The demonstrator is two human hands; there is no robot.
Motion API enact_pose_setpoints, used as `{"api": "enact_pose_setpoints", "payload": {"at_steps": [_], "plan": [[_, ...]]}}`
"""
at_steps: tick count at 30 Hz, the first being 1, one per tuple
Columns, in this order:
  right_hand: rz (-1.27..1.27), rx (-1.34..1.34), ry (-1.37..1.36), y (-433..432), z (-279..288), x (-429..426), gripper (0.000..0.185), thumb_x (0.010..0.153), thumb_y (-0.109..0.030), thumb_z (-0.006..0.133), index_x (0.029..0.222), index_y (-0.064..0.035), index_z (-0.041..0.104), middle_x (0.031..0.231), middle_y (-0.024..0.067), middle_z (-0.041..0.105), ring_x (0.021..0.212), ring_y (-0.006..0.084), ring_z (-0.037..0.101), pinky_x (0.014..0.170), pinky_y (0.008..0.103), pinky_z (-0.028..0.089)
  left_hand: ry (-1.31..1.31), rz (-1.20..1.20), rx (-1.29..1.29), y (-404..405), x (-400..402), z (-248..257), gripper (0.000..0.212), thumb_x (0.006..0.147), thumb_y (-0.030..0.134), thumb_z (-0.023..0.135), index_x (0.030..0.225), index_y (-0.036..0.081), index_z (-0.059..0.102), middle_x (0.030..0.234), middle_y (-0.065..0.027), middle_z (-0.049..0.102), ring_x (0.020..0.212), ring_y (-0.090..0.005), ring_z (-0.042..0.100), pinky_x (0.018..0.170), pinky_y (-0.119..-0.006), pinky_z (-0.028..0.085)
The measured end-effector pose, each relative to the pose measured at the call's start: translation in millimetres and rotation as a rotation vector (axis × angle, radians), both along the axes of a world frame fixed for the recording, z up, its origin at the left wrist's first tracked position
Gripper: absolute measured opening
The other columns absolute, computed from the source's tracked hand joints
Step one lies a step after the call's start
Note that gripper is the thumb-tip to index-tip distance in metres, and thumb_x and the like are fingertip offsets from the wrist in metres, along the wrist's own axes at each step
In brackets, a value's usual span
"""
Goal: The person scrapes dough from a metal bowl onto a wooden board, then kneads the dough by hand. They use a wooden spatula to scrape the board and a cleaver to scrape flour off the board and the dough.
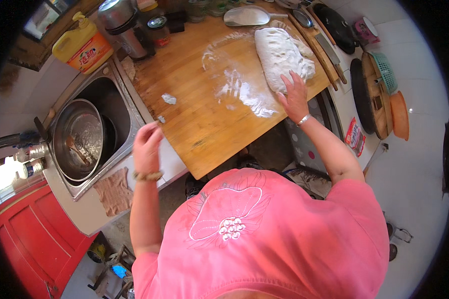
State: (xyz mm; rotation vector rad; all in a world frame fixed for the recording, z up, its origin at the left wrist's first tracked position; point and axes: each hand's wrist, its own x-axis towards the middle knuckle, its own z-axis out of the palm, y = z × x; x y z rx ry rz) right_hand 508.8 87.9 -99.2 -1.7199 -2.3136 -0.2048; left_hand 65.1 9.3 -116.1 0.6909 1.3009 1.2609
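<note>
My right hand (296, 98) rests with spread fingers at the near end of a large floured lump of dough (276, 52), a bracelet on its wrist. Beneath the dough is a wooden board (209, 134), with loose flour (247, 93) smeared beside it. Over the board's left edge, near the sink, my left hand (148, 144) is slightly blurred, its fingers curled. A small white scrap (161, 119) lies by its fingertips; whether the hand holds anything is unclear. Another white scrap (168, 98) sits farther in on the board.
To the left, a steel sink (123, 101) holds a metal pan (76, 138); a brown cloth (114, 192) lies on the counter. A metal scoop (247, 16) is at the board's back. Rightward are a knife (327, 48), a wooden lid (374, 101) and an orange basin (399, 116).
</note>
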Motion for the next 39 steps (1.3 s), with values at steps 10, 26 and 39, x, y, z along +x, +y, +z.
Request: {"api": "enact_pose_setpoints", "payload": {"at_steps": [10, 26, 39], "plan": [[0.143, -0.045, 0.236, 28.1, -7.7, 113.1, 0.054, 0.081, -0.017, 0.066, 0.130, -0.0080, 0.046, 0.139, 0.0173, 0.035, 0.129, 0.0366, 0.031, 0.108, 0.0442, 0.025, 0.348, -0.309, -0.007, 150.5, 257.6, -35.5, 0.013, 0.079, 0.010, 0.070, 0.085, -0.001, 0.066, 0.068, -0.0062, 0.065, 0.055, -0.0110, 0.061, 0.050, -0.025, 0.049], [-0.234, 0.100, 0.675, 107.4, -108.4, 245.4, 0.043, 0.090, -0.029, 0.056, 0.124, -0.0032, 0.050, 0.129, 0.0236, 0.045, 0.120, 0.0397, 0.041, 0.101, 0.0464, 0.032, 0.572, -0.463, 0.268, 240.2, 400.6, 30.0, 0.010, 0.082, 0.011, 0.067, 0.085, 0.001, 0.067, 0.068, -0.0059, 0.065, 0.054, -0.0113, 0.059, 0.050, -0.027, 0.049], [-0.228, 0.128, 0.674, 112.3, -107.3, 225.3, 0.044, 0.088, -0.035, 0.055, 0.120, -0.0050, 0.051, 0.122, 0.0172, 0.052, 0.113, 0.0369, 0.046, 0.098, 0.0454, 0.034, 1.601, -0.901, 0.538, 282.3, 474.8, 33.1, 0.026, 0.090, 0.034, 0.053, 0.087, 0.010, 0.064, 0.081, -0.0130, 0.067, 0.077, -0.0332, 0.064, 0.067, -0.043, 0.050]]}}
